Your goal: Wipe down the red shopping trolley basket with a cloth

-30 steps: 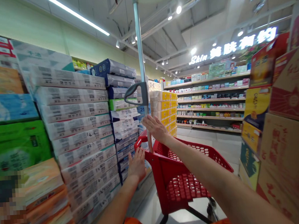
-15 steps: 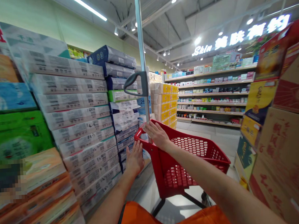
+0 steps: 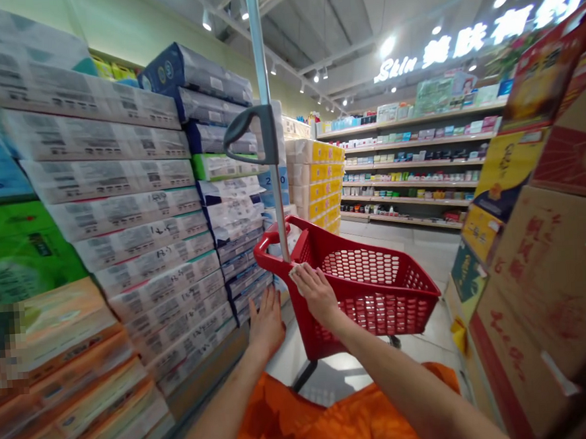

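A red plastic shopping cart (image 3: 377, 294) stands in the aisle in front of me, with a grey metal pole (image 3: 267, 115) and a dark handle (image 3: 248, 133) rising from its near rim. My right hand (image 3: 317, 294) lies flat on that near rim at the foot of the pole, fingers stretched out; a small whitish bit shows under the fingertips. My left hand (image 3: 267, 320) is open, fingers straight and pointing up. It is by the lower packs of the stacked tissue packs (image 3: 135, 242), to the left of the cart.
Tall stacks of wrapped paper packs (image 3: 220, 158) line the left side. Cardboard boxes (image 3: 547, 243) are piled on the right. Yellow packs (image 3: 321, 184) and long product shelves (image 3: 409, 172) stand beyond the cart. Orange cloth (image 3: 335, 415) covers my lap.
My right hand has dropped from the pole onto the cart's near rim. The view has tilted down and shifted, and the cart now sits lower and further right. My left hand stays open by the packs.
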A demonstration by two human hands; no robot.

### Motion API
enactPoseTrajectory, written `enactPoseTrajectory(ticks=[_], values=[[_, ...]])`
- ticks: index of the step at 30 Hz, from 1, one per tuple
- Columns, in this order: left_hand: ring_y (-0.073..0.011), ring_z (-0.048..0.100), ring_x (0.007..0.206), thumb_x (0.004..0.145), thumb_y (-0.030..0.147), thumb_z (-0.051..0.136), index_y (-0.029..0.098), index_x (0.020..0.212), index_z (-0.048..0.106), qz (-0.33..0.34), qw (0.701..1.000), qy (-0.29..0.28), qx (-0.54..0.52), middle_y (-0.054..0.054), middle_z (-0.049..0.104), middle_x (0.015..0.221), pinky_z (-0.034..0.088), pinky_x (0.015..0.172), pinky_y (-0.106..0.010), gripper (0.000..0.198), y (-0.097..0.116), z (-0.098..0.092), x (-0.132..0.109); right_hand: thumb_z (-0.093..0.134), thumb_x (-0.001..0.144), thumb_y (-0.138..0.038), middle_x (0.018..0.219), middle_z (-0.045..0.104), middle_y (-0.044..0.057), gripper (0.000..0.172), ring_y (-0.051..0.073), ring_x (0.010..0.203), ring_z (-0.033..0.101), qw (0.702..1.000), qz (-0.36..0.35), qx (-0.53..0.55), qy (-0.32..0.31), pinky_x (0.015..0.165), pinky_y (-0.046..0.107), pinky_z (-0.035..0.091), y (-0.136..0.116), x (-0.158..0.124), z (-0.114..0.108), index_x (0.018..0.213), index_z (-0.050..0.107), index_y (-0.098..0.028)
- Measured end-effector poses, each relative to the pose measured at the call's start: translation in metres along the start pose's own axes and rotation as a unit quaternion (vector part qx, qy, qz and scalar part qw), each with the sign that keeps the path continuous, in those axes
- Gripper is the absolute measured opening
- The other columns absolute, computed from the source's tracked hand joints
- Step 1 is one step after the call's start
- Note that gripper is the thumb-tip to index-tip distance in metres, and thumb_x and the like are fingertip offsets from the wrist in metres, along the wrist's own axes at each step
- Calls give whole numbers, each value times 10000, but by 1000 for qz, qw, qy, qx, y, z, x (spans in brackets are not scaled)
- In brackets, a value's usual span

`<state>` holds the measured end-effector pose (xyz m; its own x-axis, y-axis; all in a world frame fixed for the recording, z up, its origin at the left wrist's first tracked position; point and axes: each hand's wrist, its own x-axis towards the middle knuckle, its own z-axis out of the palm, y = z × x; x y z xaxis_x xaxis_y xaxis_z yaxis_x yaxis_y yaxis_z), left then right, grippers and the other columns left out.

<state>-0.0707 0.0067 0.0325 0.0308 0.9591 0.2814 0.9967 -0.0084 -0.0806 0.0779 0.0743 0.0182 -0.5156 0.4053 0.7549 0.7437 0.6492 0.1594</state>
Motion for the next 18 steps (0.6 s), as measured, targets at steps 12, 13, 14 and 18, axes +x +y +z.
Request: enactPoseTrajectory(ticks=[12, 13, 14, 18], values=[[-228, 174, 1315, 691, 169, 399, 119, 1322, 269, 67, 997, 25, -3, -98, 243, 1423, 140, 1043, -523, 647, 39, 16, -4, 383, 836, -90, 1368, 355, 45, 464, 209, 1288, 228, 997, 68, -37, 19, 1027, 424, 225, 26, -38, -15, 1279, 401, -226], [-229, 174, 1315, 694, 176, 402, 117, 1321, 274, 73, 997, 21, -5, -101, 244, 1422, 141, 1044, -520, 642, 44, 16, -4, 385, 835, -92, 1369, 354, 48, 463, 214, 1288, 228, 996, 70, -45, 15, 1026, 424, 226, 29, -37, -15, 1281, 400, -216], [-231, 173, 1315, 697, 184, 405, 115, 1320, 276, 82, 996, 16, -8, -103, 242, 1422, 142, 1045, -518, 640, 48, 16, -4, 391, 833, -96, 1358, 372, 54, 455, 218, 1280, 246, 997, 59, -49, 2, 1021, 423, 236, 32, -41, -14, 1275, 410, -204], [-236, 162, 1318, 694, 206, 420, 123, 1327, 265, 124, 992, 1, -10, -100, 228, 1428, 150, 1044, -515, 657, 62, 17, -5, 406, 821, -112, 1235, 516, 63, 390, 210, 1192, 389, 997, 7, -41, -64, 988, 395, 298, 34, -80, -3, 1190, 512, -184]])
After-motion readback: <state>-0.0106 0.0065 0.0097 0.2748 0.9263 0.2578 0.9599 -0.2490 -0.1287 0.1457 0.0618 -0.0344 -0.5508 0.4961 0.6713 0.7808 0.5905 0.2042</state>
